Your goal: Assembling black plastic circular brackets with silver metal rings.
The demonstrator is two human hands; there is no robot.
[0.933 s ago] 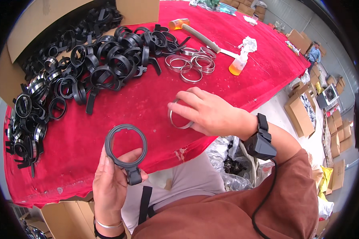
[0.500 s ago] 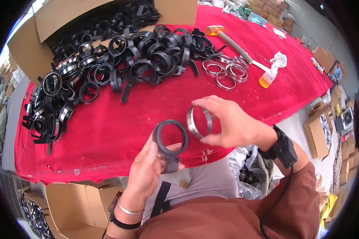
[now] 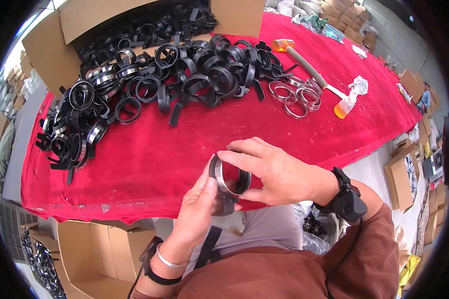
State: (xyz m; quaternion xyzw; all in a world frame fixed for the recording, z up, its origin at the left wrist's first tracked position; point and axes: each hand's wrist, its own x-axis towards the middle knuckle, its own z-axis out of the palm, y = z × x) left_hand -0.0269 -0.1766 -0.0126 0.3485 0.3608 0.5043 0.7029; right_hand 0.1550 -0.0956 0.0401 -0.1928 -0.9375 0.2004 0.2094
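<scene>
My left hand [image 3: 197, 207] grips a black plastic ring [image 3: 224, 206] with a block-like tab at its lower side, held above the near edge of the red-covered table. Thumb and fingers of my right hand [image 3: 274, 172] are closed around a thin shiny metal ring [image 3: 219, 177]. The metal ring sits against the black ring, both tilted; whether it is fully seated around it I cannot tell. Beyond my hands lies a heap of black plastic rings [image 3: 199, 84], some with metal bands. Several loose metal rings [image 3: 295, 110] lie right of the heap.
A large cardboard box [image 3: 50, 60] spills black rings onto the red cloth [image 3: 159, 159]. At the right lie a grey-handled tool [image 3: 307, 67] with an amber head and an amber piece [image 3: 343, 108] wrapped in white. An open carton [image 3: 92, 254] stands below the table's left front.
My right hand has moved left, bringing the metal ring from beside the black ring up against it. The black ring has turned in my left hand. The whole view has shifted slightly.
</scene>
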